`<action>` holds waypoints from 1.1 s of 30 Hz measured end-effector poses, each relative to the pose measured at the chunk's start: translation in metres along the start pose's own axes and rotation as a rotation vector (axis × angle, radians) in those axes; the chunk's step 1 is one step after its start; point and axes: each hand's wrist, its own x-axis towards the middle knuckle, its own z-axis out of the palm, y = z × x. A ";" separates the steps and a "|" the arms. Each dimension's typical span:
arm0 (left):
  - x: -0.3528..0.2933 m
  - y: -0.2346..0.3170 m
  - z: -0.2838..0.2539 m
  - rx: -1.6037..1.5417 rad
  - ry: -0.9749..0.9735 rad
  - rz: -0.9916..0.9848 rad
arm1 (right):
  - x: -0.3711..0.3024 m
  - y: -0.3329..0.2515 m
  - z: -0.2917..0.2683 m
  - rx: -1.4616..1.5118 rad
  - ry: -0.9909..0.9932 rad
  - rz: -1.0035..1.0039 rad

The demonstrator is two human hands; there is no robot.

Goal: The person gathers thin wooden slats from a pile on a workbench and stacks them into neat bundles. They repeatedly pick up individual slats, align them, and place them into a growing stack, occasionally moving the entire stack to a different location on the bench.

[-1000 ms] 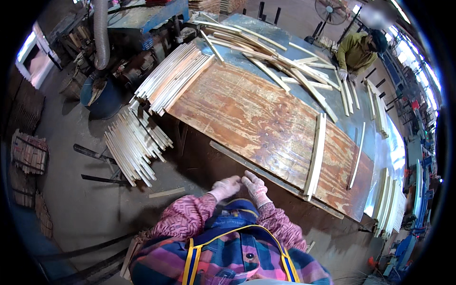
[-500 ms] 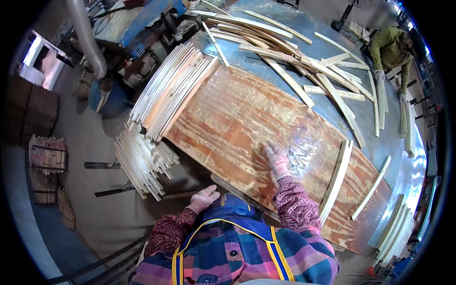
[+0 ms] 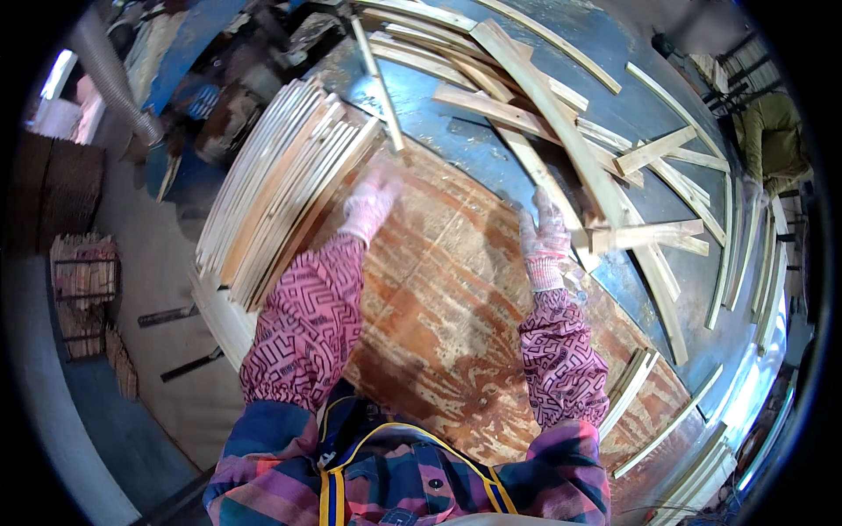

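Observation:
My left hand (image 3: pixel 373 206), in a pale glove with pink marks, is stretched out over the plywood board (image 3: pixel 421 351), beside the row of wooden strips (image 3: pixel 281 175) on its left part. Motion smears its fingers. My right hand (image 3: pixel 545 237), gloved alike, is at the board's far edge. Its fingers point away from me, apart, with nothing visible between them. Just right of it is the pile of loose wooden strips (image 3: pixel 645 254). One long wide strip (image 3: pixel 553 114) crosses the top of this pile at a slant; whether my right hand touches any strip I cannot tell.
Beneath the pile is a blue table (image 3: pixel 605 44). Short strips (image 3: pixel 631 386) lie on the board's right part. Across the table, at far right, a person in an olive top (image 3: pixel 772 140) is by more strips. A grey hose (image 3: pixel 110 79) hangs at far left, near stacked wood (image 3: pixel 83 272).
My left hand has risen from beside my body to the row of strips. My right hand has moved forward to the loose pile. A long wide strip now slants across that pile.

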 end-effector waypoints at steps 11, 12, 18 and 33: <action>0.122 0.064 0.044 -0.063 -0.172 -0.288 | 0.130 0.016 -0.082 -0.704 -0.194 0.425; 0.098 0.082 0.042 -0.131 -0.199 -0.299 | 0.132 0.027 -0.087 -0.651 -0.188 0.391; 0.034 0.051 0.075 -1.027 -0.122 -0.343 | 0.143 0.066 -0.103 -0.267 -0.011 0.378; 0.001 0.074 0.105 -1.334 -0.309 -0.496 | 0.356 -0.091 -0.101 -0.370 -0.417 0.178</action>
